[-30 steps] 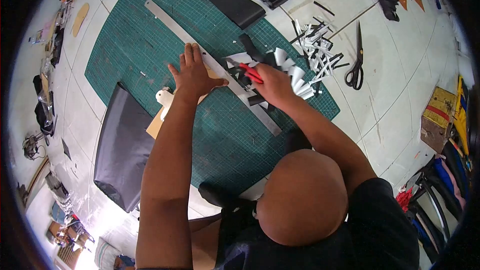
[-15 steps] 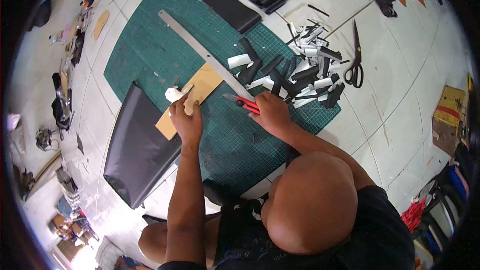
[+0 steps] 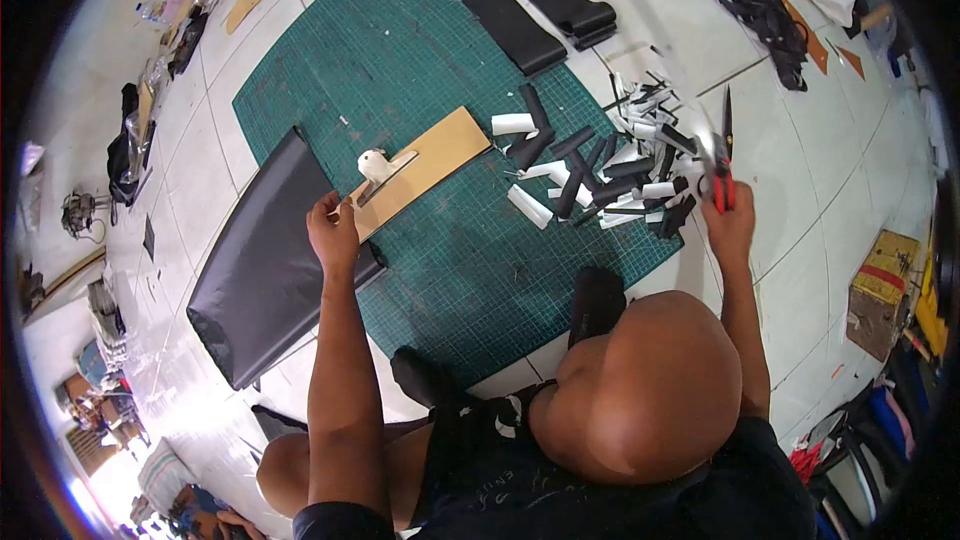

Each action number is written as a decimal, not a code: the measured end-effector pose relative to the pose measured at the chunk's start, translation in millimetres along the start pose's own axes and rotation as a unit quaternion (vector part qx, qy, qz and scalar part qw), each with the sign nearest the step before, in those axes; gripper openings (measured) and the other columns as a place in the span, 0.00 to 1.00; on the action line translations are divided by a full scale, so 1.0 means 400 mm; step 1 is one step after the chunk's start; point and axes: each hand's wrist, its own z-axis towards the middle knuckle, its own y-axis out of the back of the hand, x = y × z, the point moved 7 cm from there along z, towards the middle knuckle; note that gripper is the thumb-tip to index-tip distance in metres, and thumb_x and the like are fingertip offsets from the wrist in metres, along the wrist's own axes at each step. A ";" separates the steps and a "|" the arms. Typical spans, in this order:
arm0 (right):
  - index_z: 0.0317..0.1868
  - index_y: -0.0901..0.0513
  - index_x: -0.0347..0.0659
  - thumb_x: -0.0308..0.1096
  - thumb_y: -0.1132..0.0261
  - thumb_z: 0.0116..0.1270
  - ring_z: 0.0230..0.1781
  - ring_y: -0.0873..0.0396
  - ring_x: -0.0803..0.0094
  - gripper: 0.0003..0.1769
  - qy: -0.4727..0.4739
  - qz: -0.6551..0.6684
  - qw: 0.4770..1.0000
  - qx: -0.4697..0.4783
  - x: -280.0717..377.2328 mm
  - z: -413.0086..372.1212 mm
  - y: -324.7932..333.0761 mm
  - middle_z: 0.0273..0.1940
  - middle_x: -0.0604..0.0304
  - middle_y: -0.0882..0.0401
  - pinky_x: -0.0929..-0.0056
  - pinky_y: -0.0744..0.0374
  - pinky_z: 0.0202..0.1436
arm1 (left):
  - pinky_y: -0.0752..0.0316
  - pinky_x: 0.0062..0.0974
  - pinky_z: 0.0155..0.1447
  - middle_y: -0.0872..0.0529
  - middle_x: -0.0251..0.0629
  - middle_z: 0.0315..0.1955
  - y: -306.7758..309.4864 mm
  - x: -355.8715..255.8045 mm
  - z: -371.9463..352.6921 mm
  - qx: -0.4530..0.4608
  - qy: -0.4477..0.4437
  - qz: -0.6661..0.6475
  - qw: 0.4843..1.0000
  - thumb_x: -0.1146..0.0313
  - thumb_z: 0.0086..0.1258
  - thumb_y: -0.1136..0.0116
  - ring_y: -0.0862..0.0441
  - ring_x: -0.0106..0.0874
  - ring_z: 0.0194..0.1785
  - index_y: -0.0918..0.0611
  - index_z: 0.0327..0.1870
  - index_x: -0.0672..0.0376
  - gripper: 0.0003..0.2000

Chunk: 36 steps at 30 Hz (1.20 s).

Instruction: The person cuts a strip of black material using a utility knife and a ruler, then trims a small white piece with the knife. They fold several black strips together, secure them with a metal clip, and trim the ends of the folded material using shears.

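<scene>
Head view: left hand (image 3: pixel 334 228) pinches cardboard (image 3: pixel 425 162) (near end); right hand (image 3: pixel 729 225) clasps red cutter (image 3: pixel 720 186).

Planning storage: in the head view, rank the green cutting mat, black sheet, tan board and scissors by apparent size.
1. Green cutting mat
2. Black sheet
3. Tan board
4. Scissors
Clear gaps despite lens distortion.

One fisheye view (its rim darkly curved) looks steeply down from just above the person's head (image 3: pixel 630 380), close over the green cutting mat (image 3: pixel 400 50) on the tiled floor (image 3: pixel 790 240); left hand (image 3: pixel 333 225) and right hand (image 3: pixel 728 225) both fall inside the frame.
</scene>
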 end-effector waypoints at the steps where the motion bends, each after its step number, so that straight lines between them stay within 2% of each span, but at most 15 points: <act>1: 0.37 0.24 0.35 0.30 0.30 0.55 0.38 0.26 0.52 0.13 -0.014 0.002 1.000 -0.014 -0.040 -0.016 0.016 0.37 0.50 0.27 0.60 0.26 0.46 | 0.23 0.33 0.49 0.18 0.44 0.43 -0.001 0.002 0.005 0.004 -0.004 0.010 1.000 0.63 0.66 0.36 0.19 0.35 0.42 0.16 0.50 0.63 0.16; 6: 0.38 0.24 0.35 0.33 0.29 0.59 0.38 0.26 0.55 0.14 -0.150 -0.022 0.986 -0.073 -0.270 -0.127 0.014 0.36 0.51 0.27 0.61 0.27 0.46 | 0.23 0.35 0.54 0.16 0.48 0.47 -0.014 -0.036 0.005 0.047 0.000 0.062 0.997 0.65 0.67 0.36 0.17 0.38 0.47 0.18 0.54 0.65 0.18; 9: 0.36 0.24 0.36 0.35 0.29 0.60 0.37 0.27 0.56 0.14 -0.201 -0.009 0.976 -0.087 -0.338 -0.158 0.000 0.35 0.52 0.27 0.61 0.27 0.46 | 0.24 0.37 0.54 0.18 0.45 0.46 -0.049 -0.135 -0.027 0.074 -0.075 0.053 0.993 0.63 0.65 0.36 0.19 0.42 0.47 0.17 0.51 0.62 0.17; 13: 0.35 0.24 0.35 0.39 0.29 0.63 0.37 0.27 0.55 0.16 -0.240 0.051 0.966 -0.080 -0.353 -0.177 -0.019 0.33 0.52 0.28 0.60 0.27 0.46 | 0.33 0.44 0.69 0.21 0.51 0.56 -0.216 -0.360 -0.139 0.180 -0.283 0.043 0.941 0.62 0.63 0.33 0.27 0.51 0.64 0.23 0.59 0.62 0.25; 15: 0.37 0.24 0.35 0.40 0.29 0.65 0.38 0.28 0.58 0.17 -0.195 -0.033 0.975 -0.099 -0.331 -0.173 -0.023 0.33 0.53 0.29 0.61 0.28 0.46 | 0.38 0.44 0.74 0.28 0.58 0.64 -0.314 -0.481 -0.185 0.266 -0.302 0.053 0.914 0.58 0.65 0.33 0.33 0.52 0.71 0.29 0.66 0.64 0.31; 17: 0.39 0.24 0.35 0.41 0.30 0.67 0.38 0.29 0.62 0.18 -0.156 -0.067 0.977 -0.133 -0.310 -0.176 -0.020 0.35 0.55 0.29 0.64 0.28 0.45 | 0.44 0.46 0.77 0.40 0.62 0.72 -0.414 -0.547 -0.211 0.268 -0.329 0.072 0.903 0.49 0.67 0.36 0.42 0.57 0.75 0.36 0.72 0.65 0.39; 19: 0.43 0.25 0.34 0.42 0.31 0.69 0.39 0.29 0.66 0.19 -0.121 -0.050 0.976 -0.173 -0.279 -0.189 -0.018 0.37 0.55 0.29 0.67 0.28 0.44 | 0.49 0.49 0.78 0.47 0.64 0.74 -0.510 -0.575 -0.220 0.242 -0.304 0.131 0.912 0.44 0.68 0.40 0.49 0.58 0.78 0.41 0.75 0.66 0.43; 21: 0.48 0.26 0.33 0.41 0.32 0.70 0.39 0.30 0.69 0.20 -0.170 0.009 0.967 -0.192 -0.285 -0.204 -0.015 0.39 0.56 0.29 0.70 0.28 0.44 | 0.58 0.54 0.79 0.54 0.68 0.75 -0.606 -0.560 -0.233 0.248 -0.227 0.194 0.922 0.36 0.68 0.46 0.58 0.60 0.79 0.47 0.77 0.67 0.48; 24: 0.53 0.28 0.31 0.41 0.32 0.71 0.43 0.26 0.70 0.23 -0.238 0.093 0.946 -0.198 -0.285 -0.223 -0.012 0.46 0.53 0.26 0.72 0.25 0.49 | 0.60 0.57 0.78 0.54 0.69 0.75 -0.653 -0.604 -0.334 0.226 -0.165 0.166 0.946 0.37 0.68 0.45 0.58 0.61 0.79 0.44 0.76 0.68 0.47; 26: 0.54 0.28 0.31 0.41 0.32 0.71 0.46 0.25 0.70 0.23 -0.229 0.135 0.933 -0.242 -0.254 -0.221 -0.005 0.49 0.53 0.24 0.73 0.25 0.52 | 0.59 0.59 0.78 0.52 0.70 0.74 -0.684 -0.675 -0.437 0.331 -0.189 0.047 0.923 0.39 0.69 0.45 0.57 0.62 0.79 0.40 0.74 0.70 0.45; 27: 0.54 0.27 0.31 0.40 0.32 0.71 0.50 0.25 0.69 0.23 -0.264 0.114 0.931 -0.224 -0.238 -0.210 0.007 0.51 0.51 0.24 0.72 0.26 0.57 | 0.58 0.58 0.77 0.51 0.69 0.74 -0.664 -0.691 -0.458 0.336 -0.185 0.009 0.924 0.41 0.69 0.43 0.56 0.62 0.78 0.39 0.73 0.71 0.44; 30: 0.54 0.27 0.31 0.39 0.33 0.71 0.48 0.25 0.70 0.21 -0.259 0.178 0.914 -0.258 -0.263 -0.193 0.017 0.49 0.53 0.23 0.72 0.26 0.56 | 0.55 0.58 0.77 0.47 0.69 0.72 -0.613 -0.712 -0.490 0.311 -0.182 -0.061 0.931 0.48 0.68 0.38 0.53 0.61 0.78 0.37 0.72 0.71 0.41; 31: 0.54 0.26 0.32 0.38 0.33 0.72 0.47 0.25 0.70 0.20 -0.261 0.177 0.916 -0.247 -0.249 -0.184 0.019 0.48 0.55 0.22 0.72 0.27 0.55 | 0.53 0.58 0.76 0.46 0.69 0.72 -0.579 -0.678 -0.470 0.276 -0.181 -0.052 0.943 0.51 0.68 0.36 0.52 0.61 0.77 0.38 0.72 0.71 0.40; 35: 0.57 0.26 0.34 0.36 0.35 0.72 0.51 0.26 0.67 0.20 -0.238 0.171 0.951 -0.100 -0.179 -0.216 -0.056 0.52 0.52 0.25 0.69 0.28 0.57 | 0.56 0.57 0.77 0.56 0.68 0.75 -0.498 -0.493 -0.438 0.190 0.009 0.033 0.981 0.53 0.67 0.36 0.56 0.62 0.78 0.48 0.75 0.72 0.46; 36: 0.58 0.27 0.33 0.36 0.35 0.72 0.54 0.27 0.64 0.20 -0.214 0.204 0.952 -0.078 -0.155 -0.232 -0.099 0.54 0.49 0.26 0.67 0.29 0.59 | 0.58 0.57 0.78 0.58 0.68 0.75 -0.526 -0.494 -0.462 0.220 0.005 0.051 0.974 0.53 0.68 0.36 0.59 0.63 0.78 0.49 0.75 0.73 0.46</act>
